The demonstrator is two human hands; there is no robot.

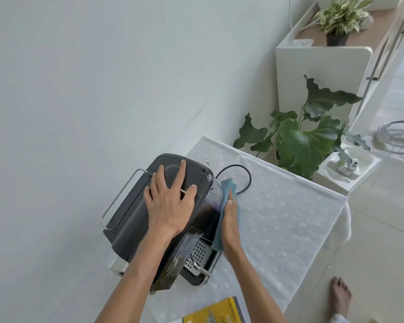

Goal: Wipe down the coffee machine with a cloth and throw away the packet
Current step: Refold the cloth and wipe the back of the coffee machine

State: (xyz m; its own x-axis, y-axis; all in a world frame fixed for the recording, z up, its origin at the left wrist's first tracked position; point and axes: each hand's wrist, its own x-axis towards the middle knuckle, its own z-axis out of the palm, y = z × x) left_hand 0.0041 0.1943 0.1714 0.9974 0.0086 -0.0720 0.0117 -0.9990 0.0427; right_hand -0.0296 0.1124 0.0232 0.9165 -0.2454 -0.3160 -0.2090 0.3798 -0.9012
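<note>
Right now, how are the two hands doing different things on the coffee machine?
The left hand lies flat and bare on the coffee machine's top, fingers spread; the right hand presses the blue cloth against its side, fingers together. Both touch the machine, directly or through the cloth.

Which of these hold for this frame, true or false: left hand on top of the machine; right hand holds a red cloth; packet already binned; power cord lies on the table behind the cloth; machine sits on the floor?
1. The left hand rests flat on top of the machine. True.
2. The right hand holds a red cloth. False: the cloth is blue, pressed to the machine's right side.
3. The packet is binned. False: the yellow packet lies on the table.
4. A cord loops on the table behind the cloth. True.
5. The machine sits on the floor. False: it stands on the table.
</note>
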